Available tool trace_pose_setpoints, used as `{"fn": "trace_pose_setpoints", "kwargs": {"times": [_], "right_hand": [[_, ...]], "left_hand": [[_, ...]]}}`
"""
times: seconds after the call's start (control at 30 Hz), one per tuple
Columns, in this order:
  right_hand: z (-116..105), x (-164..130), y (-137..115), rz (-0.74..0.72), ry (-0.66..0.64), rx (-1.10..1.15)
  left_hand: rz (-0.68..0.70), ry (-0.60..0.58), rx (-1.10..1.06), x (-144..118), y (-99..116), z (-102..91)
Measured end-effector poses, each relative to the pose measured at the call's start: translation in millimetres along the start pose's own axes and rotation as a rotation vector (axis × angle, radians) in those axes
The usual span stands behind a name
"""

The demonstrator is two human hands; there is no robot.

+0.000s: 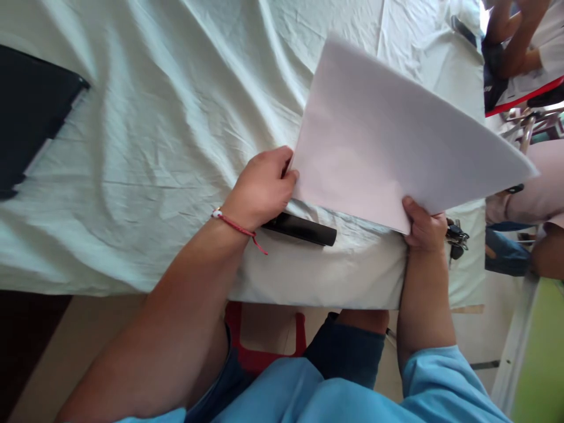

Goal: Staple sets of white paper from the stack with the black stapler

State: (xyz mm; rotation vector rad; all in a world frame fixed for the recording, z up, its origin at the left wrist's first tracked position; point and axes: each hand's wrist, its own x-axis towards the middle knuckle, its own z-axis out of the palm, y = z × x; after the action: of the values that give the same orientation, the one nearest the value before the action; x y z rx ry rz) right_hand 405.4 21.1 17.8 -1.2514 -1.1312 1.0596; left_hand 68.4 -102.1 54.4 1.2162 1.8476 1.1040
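A stack of white paper (370,129) is held up over the cloth-covered table, tilted with its far corner toward the right. My left hand (267,185), wearing a red string bracelet on its wrist, pinches the left edge of the sheets. At the near right corner, my right hand (425,223) grips the paper with the thumb on top and the fingers hidden underneath. A long black object (304,228), perhaps a stapler, lies on the cloth just below my left hand, partly covered by it.
Pale green cloth (145,147) with wrinkles covers the table. A black folder-like object (35,117) lies at the left. Keys (458,238) rest beside my right wrist, and a phone (464,30) lies at the far right edge. Other people sit along the right side.
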Motion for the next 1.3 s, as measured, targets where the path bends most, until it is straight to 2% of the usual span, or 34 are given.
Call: {"fn": "trace_pose_setpoints", "kwargs": {"times": [0.07,0.13,0.2,0.23,0.3,0.4,0.43,0.5,0.57,0.7,0.8,0.87,0.93,1.13,1.3], "right_hand": [[-2,2,-2,0.034,-0.007,-0.016],[-4,4,-3,0.057,0.007,-0.024],[-5,6,-3,0.077,0.024,-0.032],[-6,7,-3,0.089,0.029,-0.035],[-7,8,-3,0.112,0.032,-0.038],[-7,9,-2,0.135,0.031,-0.034],[-7,9,-2,0.140,0.032,-0.034],[-7,9,-2,0.143,0.031,-0.031],[-7,8,-2,0.134,0.030,-0.029],[-7,7,-3,0.127,0.031,-0.043],[-7,7,-4,0.125,0.030,-0.045],[-6,7,-5,0.122,0.037,-0.033],[-6,7,-7,0.132,0.054,-0.019],[-3,7,-10,0.167,0.071,0.037],[-6,8,-10,0.171,0.077,0.064]], "left_hand": [[-0.053,0.011,0.037,0,-1,-0.7],[-0.086,0.100,0.041,-4,0,-3.8],[-0.055,0.158,0.039,-12,3,-9.4],[-0.011,0.139,0.036,-17,5,-12.5],[0.116,-0.027,0.021,-25,9,-17.6],[0.334,-0.449,0.092,-31,12,-20.0],[0.380,-0.550,0.155,-32,12,-19.6],[0.411,-0.615,0.276,-31,10,-18.9],[0.392,-0.545,0.323,-29,5,-20.2],[0.332,-0.286,0.337,-29,-5,-30.6],[0.191,-0.058,0.347,-30,-8,-39.1],[0.080,0.039,0.356,-29,-7,-42.3],[0.009,0.074,0.356,-28,-4,-43.3],[-0.085,0.091,0.286,-27,4,-41.8],[-0.097,0.127,0.186,-30,3,-42.8]]}}
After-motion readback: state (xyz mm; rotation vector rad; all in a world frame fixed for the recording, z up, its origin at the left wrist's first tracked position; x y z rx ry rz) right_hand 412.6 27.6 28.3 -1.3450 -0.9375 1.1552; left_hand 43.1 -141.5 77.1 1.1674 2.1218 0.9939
